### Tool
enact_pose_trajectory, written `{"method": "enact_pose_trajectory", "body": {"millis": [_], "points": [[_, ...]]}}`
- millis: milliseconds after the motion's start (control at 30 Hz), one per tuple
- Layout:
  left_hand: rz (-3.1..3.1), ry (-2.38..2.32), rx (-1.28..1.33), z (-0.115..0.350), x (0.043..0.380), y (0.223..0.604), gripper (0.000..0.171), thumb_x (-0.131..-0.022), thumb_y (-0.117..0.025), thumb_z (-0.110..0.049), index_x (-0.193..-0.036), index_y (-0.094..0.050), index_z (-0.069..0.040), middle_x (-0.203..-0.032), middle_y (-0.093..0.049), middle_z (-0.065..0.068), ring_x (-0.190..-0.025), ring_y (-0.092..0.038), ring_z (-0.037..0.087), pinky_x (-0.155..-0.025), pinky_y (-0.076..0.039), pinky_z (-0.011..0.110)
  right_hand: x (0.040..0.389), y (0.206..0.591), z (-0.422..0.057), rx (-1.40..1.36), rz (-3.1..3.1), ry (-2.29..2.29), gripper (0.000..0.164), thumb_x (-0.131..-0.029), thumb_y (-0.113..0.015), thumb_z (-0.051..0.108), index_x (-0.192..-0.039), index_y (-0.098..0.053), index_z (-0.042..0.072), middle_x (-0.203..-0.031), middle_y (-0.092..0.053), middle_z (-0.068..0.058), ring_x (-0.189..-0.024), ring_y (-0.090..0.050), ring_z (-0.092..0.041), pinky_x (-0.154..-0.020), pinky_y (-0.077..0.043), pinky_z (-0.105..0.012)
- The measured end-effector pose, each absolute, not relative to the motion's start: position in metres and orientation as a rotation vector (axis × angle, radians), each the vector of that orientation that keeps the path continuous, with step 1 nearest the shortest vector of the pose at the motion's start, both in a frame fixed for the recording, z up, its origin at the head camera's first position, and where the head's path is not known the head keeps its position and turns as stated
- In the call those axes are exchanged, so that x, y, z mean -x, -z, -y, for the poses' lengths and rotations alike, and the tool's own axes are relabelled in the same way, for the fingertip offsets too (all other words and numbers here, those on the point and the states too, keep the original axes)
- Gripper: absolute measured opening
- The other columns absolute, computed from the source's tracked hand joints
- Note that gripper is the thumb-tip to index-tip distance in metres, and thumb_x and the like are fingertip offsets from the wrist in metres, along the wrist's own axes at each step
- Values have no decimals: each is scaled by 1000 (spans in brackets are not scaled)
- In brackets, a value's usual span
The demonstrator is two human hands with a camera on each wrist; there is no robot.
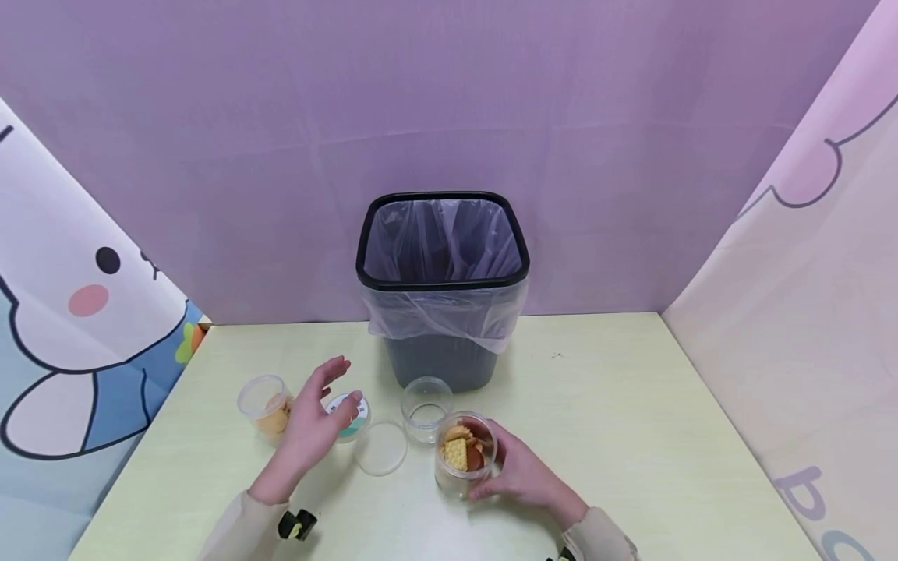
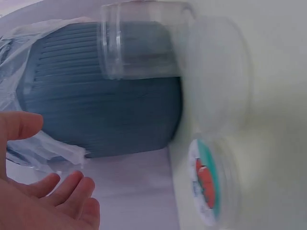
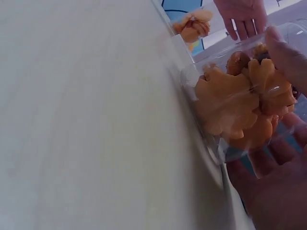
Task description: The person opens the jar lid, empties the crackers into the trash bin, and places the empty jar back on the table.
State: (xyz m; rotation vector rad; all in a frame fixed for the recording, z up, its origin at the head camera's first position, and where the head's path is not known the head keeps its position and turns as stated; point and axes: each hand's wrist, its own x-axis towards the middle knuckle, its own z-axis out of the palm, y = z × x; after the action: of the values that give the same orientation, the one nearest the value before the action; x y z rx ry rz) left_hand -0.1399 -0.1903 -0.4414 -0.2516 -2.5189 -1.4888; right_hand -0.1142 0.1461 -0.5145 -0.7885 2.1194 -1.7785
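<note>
My right hand [image 1: 515, 474] grips the side of a clear plastic jar [image 1: 452, 479] of mixed crackers, thumb on the near side and fingers on the far side. In the right wrist view, flower-shaped crackers [image 3: 225, 103] show through its wall. My left hand [image 1: 310, 427] hovers with fingers spread over a round lid [image 1: 359, 427] with a white and green label, holding nothing. Left of that hand stands another clear jar [image 1: 261, 399] with crackers low inside. A plain clear lid [image 1: 381, 449] lies flat between the hands. Behind it stands an empty clear jar [image 1: 425, 396].
A grey bin [image 1: 438, 362] with a black rim and a translucent liner [image 1: 449, 312] stands at the back of the pale table [image 1: 617, 405]. A purple cloth [image 1: 281, 218] hangs behind it, and printed cloths flank the table.
</note>
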Motion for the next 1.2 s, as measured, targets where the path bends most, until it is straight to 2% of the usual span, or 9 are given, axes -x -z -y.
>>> {"method": "enact_pose_trajectory", "body": {"millis": [233,367,500,667,933,1200], "points": [[2445,1419,324,187,144,422,50,-95,-67,-9,-140,-48,-1,-135,-57,16,-123,-53,34,-95,-40,52,115,513,-144,711,-2104,1795,99,-61,-93,5,-147,-45,21,-141,-53,2,-130,-50,-24,-111,-35,-32],[2410,1390,332,185,149,407,46,-96,-65,-9,-139,-50,-2,-127,-61,14,-114,-59,31,-89,-42,42,113,511,-144,695,-2109,1788,98,-61,-92,6,-146,-46,20,-141,-54,3,-129,-51,-23,-110,-35,-32],[2403,1352,327,182,155,388,42,-98,-63,-13,-138,-52,-4,-112,-67,8,-99,-62,21,-82,-44,31,113,511,-144,700,-2106,1790,97,-62,-92,5,-146,-46,19,-140,-54,2,-128,-52,-23,-110,-35,-32],[2463,1282,372,177,160,367,47,-100,-61,-20,-143,-48,-7,-97,-69,2,-86,-61,16,-79,-47,26,113,513,-144,711,-2112,1788,96,-63,-92,7,-145,-45,19,-140,-54,3,-128,-52,-22,-110,-36,-32],[2504,1165,453,168,167,338,60,-101,-58,-28,-153,-35,-9,-89,-72,-2,-79,-64,16,-74,-49,29,115,515,-144,706,-2114,1787,94,-63,-93,8,-144,-46,19,-140,-53,3,-128,-52,-22,-110,-36,-32],[2485,837,446,160,181,314,63,-102,-54,-41,-153,-37,-7,-82,-68,-4,-68,-62,13,-62,-46,36,115,515,-145,676,-2130,1771,94,-63,-93,10,-143,-47,21,-139,-54,4,-127,-53,-21,-109,-37,-31]]}}
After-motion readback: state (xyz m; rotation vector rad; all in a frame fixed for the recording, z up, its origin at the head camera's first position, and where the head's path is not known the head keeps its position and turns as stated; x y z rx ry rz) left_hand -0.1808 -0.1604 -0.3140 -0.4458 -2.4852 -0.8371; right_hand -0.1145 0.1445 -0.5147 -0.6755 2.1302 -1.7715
